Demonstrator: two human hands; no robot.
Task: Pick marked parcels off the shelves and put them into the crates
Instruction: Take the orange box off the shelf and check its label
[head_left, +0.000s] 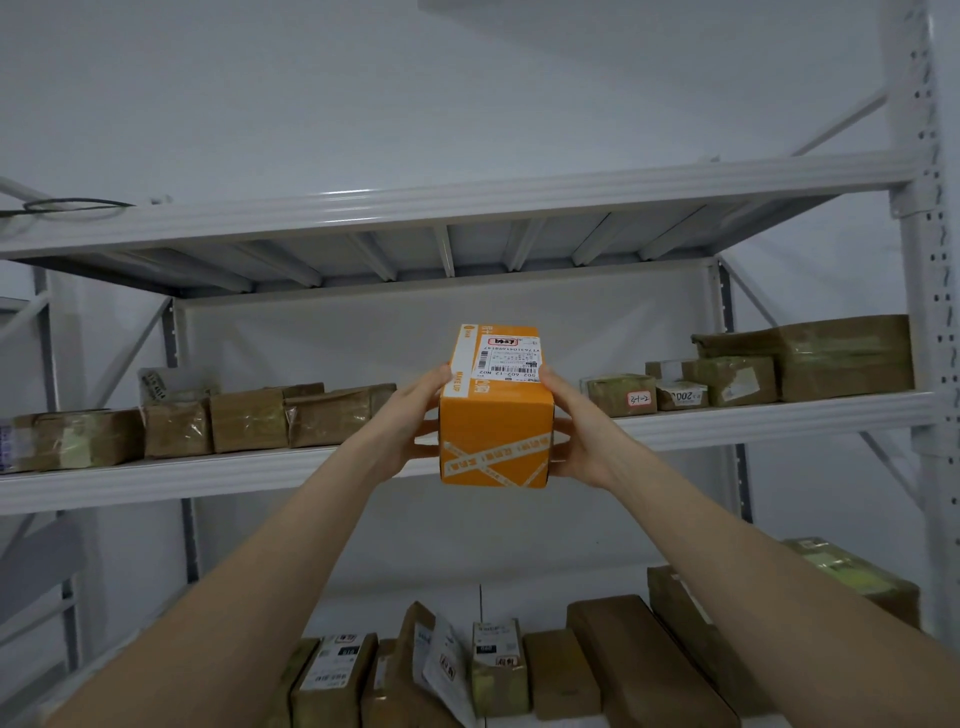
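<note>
The left forearm (249, 561) and right forearm (727, 561) were bare along their whole visible length, slim and smooth. The left grip (410, 426) and right grip (576, 431) were bare hands with slender fingers.

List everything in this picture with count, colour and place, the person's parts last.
orange parcel: one, orange, white label, held before the middle shelf
left brown parcels: about six, brown, middle shelf left
right brown parcels: about five, brown, middle shelf right
lower parcels: at least eight, brown, lower shelf
rack: one, white, across view
cable: one, black, top shelf left
left hand: one, grips parcel's left side
right hand: one, grips parcel's right side
</note>
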